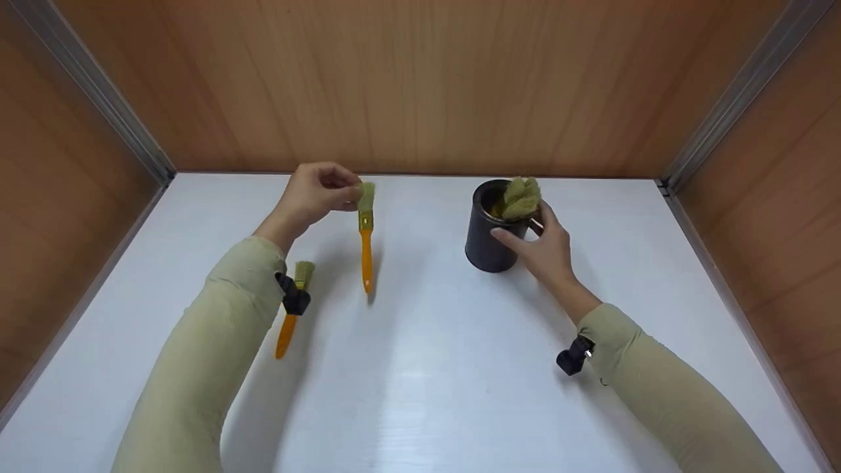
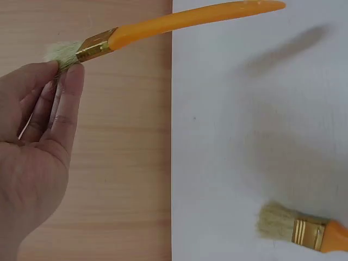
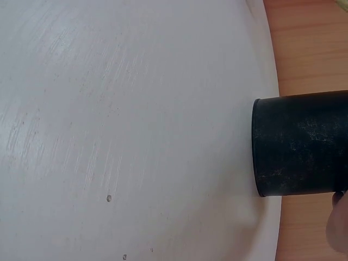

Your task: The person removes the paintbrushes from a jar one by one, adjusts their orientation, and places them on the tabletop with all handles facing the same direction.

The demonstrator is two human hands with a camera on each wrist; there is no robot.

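Note:
My left hand (image 1: 320, 194) pinches the bristle end of an orange-handled paintbrush (image 1: 365, 244), which hangs handle-down above the white table (image 1: 420, 368); the left wrist view shows the same brush (image 2: 163, 24) at my fingertips (image 2: 68, 76). A second orange brush (image 1: 292, 309) lies on the table beside my left forearm, its bristles (image 2: 277, 223) pale. My right hand (image 1: 542, 246) holds a black cup (image 1: 491, 226) standing on the table, with several brush heads (image 1: 521, 196) sticking out of it. The right wrist view shows the cup's dark wall (image 3: 302, 142).
Wooden walls (image 1: 420, 85) close in the table at the back and on both sides, with metal strips in the corners. A small black camera mount (image 1: 573, 357) sits on each wrist.

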